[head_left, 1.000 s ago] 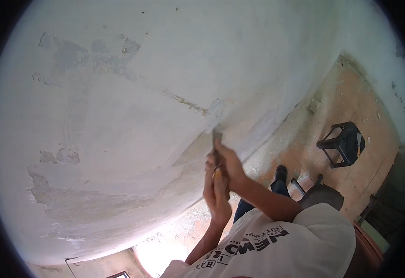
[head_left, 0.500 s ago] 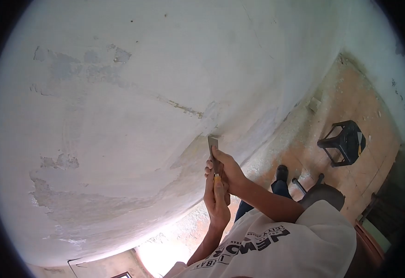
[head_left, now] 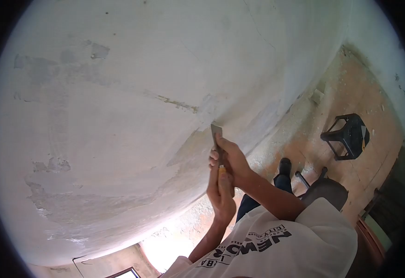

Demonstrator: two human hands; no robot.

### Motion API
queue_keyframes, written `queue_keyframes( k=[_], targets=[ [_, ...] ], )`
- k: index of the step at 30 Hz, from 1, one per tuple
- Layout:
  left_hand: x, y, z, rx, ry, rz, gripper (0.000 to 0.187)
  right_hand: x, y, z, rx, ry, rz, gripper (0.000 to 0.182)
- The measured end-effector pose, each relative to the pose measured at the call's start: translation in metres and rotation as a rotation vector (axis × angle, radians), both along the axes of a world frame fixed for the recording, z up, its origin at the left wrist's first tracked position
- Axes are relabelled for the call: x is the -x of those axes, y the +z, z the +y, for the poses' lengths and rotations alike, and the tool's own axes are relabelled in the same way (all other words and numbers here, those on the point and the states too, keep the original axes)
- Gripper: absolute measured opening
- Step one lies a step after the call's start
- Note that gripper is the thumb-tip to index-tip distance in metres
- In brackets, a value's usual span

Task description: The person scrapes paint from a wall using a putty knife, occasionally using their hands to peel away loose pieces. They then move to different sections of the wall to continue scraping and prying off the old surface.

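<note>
A putty knife [head_left: 217,131] with a flat metal blade and a yellow handle is held in both hands, its blade tip at the pale wall [head_left: 119,134]. My left hand [head_left: 221,192] is wrapped round the yellow handle, lower down. Higher up, my right hand [head_left: 232,160] is closed on the blade, with the thumb lying along it. Close to the tip are a bare greyish patch [head_left: 191,148] and a narrow crack [head_left: 177,103] with chipped edges. Fingers cover much of the handle and lower blade.
On the dusty tiled floor [head_left: 373,102] stands a black plastic stool [head_left: 346,135] with another yellow-handled tool [head_left: 363,138] on it. A dark seat [head_left: 330,192] is close by my body. More peeled patches [head_left: 54,204] mark the wall at left.
Both hands and the putty knife have moved slightly up and right along the wall. The camera view has shifted a little. Both hands keep their grip.
</note>
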State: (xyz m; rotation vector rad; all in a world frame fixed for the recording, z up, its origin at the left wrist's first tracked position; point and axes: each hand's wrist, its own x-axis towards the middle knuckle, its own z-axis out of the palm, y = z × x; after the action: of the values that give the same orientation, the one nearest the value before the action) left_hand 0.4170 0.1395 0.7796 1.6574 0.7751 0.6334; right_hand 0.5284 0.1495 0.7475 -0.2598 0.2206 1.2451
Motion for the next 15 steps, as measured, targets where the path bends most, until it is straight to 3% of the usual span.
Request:
queue_keyframes(
  k=[5,15],
  targets=[
    [0.01,0.008,0.004,-0.02,-0.008,0.017,0.042,0.011,-0.006,0.005,-0.06,0.034,0.074,0.035],
    [-0.002,0.009,0.011,-0.06,-0.02,0.035,0.046,-0.001,0.001,0.006,-0.035,0.003,0.036,0.041]
  ],
)
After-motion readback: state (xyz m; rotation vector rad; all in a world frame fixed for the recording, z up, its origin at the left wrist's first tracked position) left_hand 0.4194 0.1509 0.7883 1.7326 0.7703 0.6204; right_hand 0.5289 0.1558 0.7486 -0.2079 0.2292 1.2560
